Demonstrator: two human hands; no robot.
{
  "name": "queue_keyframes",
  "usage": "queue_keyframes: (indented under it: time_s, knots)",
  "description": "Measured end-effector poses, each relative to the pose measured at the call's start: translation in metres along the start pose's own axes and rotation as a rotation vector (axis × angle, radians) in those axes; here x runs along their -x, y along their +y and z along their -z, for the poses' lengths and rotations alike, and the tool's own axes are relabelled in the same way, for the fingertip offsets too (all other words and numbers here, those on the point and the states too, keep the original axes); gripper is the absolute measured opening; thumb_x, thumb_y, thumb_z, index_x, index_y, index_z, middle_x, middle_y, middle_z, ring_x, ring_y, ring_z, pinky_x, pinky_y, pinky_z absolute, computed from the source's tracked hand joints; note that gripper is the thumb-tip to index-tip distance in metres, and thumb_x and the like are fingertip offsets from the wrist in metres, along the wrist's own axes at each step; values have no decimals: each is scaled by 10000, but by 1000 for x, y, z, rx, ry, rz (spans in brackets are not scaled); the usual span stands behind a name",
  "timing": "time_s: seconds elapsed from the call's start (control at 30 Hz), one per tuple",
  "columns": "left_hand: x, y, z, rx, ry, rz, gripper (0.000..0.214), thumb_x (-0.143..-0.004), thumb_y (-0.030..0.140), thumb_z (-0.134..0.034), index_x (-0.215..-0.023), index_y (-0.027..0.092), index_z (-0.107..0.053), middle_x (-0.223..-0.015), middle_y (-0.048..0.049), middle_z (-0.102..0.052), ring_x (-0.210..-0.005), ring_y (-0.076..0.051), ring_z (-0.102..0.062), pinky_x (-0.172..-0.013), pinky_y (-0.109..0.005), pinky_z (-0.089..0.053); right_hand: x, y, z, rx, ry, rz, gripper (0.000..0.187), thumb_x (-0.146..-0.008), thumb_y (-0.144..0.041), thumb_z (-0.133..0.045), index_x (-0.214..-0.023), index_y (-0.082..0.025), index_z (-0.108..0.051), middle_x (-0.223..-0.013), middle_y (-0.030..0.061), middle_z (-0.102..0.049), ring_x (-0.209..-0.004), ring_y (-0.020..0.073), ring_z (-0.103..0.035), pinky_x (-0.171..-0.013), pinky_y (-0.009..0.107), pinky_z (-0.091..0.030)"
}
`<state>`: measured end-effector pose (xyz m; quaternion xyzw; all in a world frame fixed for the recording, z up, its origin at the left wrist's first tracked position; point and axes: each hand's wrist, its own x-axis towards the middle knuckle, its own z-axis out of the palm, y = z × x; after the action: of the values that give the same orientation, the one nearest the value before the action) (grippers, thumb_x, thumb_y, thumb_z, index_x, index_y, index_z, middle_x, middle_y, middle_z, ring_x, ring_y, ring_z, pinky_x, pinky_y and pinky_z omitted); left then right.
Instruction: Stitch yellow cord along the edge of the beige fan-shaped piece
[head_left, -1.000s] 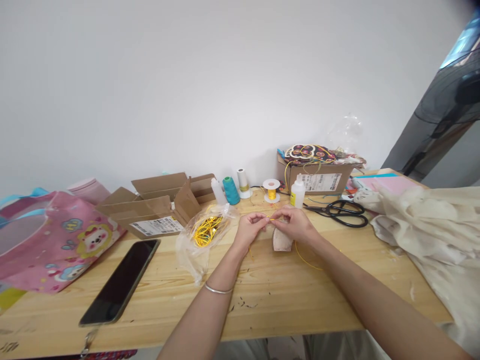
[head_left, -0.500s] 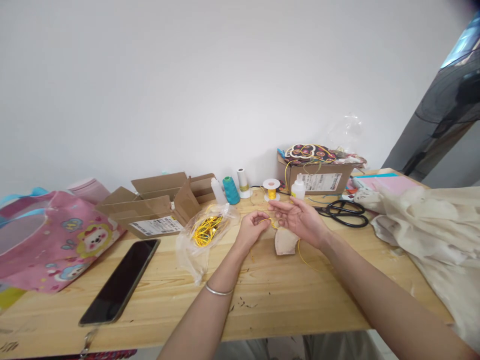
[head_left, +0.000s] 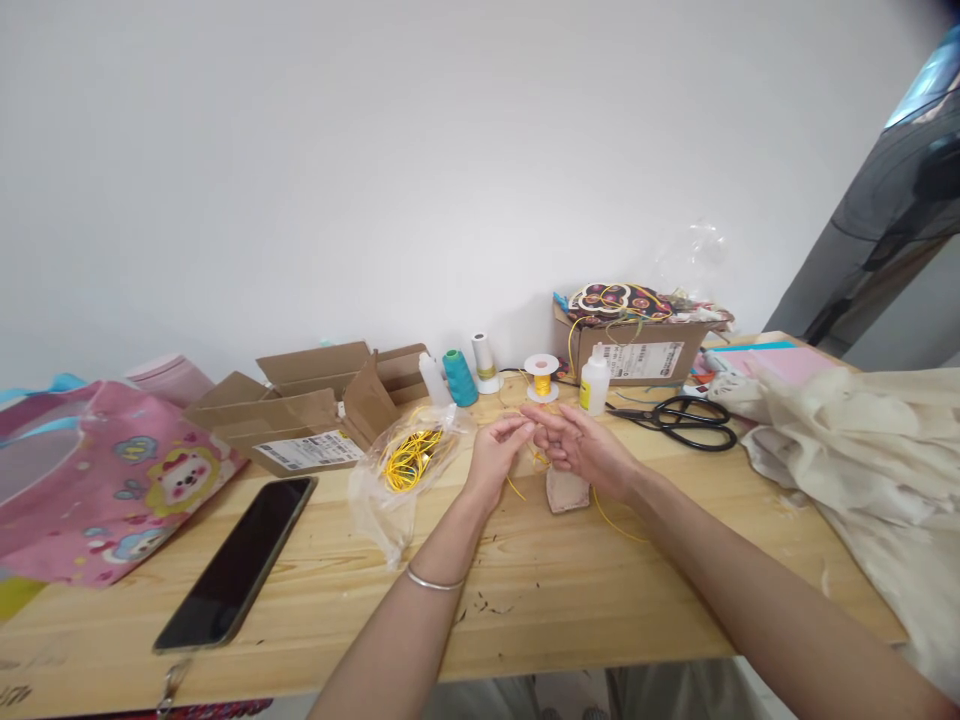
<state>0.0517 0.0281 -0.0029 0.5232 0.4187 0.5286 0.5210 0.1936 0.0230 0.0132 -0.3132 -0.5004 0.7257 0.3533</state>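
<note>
My left hand pinches a thin yellow cord between thumb and fingers over the middle of the wooden table. My right hand is just to its right, fingers spread, touching the same cord near the left fingertips. A small beige fabric piece sits on the table under my right hand, and the cord loops out from beneath it. A clear plastic bag with a yellow cord bundle lies left of my left hand.
A black phone and a pink cartoon bag lie at the left. Cardboard boxes, thread spools, a glue bottle and black scissors stand behind. Cream cloth covers the right end.
My right hand let go of its pinch on the cord and opened its fingers, staying close to my left hand. The view shifted slightly.
</note>
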Motion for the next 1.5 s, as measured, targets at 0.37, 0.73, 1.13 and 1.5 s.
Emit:
queue_keyframes:
  time_s: [0.37, 0.73, 1.13, 1.5]
  knots:
    - [-5, -7, 2, -175, 61, -146, 139, -651, 253, -585, -703, 164, -678, -801, -33, -585, -801, -136, -499, -774, -252, -352, -8, 9, 1, 41, 62, 10, 513, -804, -466, -222, -1212, -211, -400, -652, -9, -387, -464, 81, -251, -416, 195, -224]
    - [-4, -10, 2, -370, 94, -244, 138, -659, 241, -553, -598, 165, -651, -734, -27, -478, -727, -132, -470, -622, -223, -368, -11, 18, -2, 513, 159, 307, 416, -786, -453, -336, -564, -159, -530, -527, -22, -358, -568, 104, -398, -629, 249, -347]
    - [-7, -9, 6, -422, 283, -258, 133, -644, 177, -535, -533, 151, -604, -735, -16, -428, -770, -134, -455, -709, -242, -346, -2, 5, -4, 53, 62, 53, 456, -802, -478, -264, -901, -171, -587, -589, -13, -420, -437, 72, -269, -439, 207, -254]
    - [-5, -7, 1, -330, 137, -344, 127, -686, 239, -555, -710, 159, -650, -780, -22, -461, -800, -127, -466, -751, -253, -358, 4, -2, -4, -252, -93, -36, 530, -809, -511, -187, -1233, -234, -343, -571, -24, -397, -436, 83, -238, -418, 191, -201]
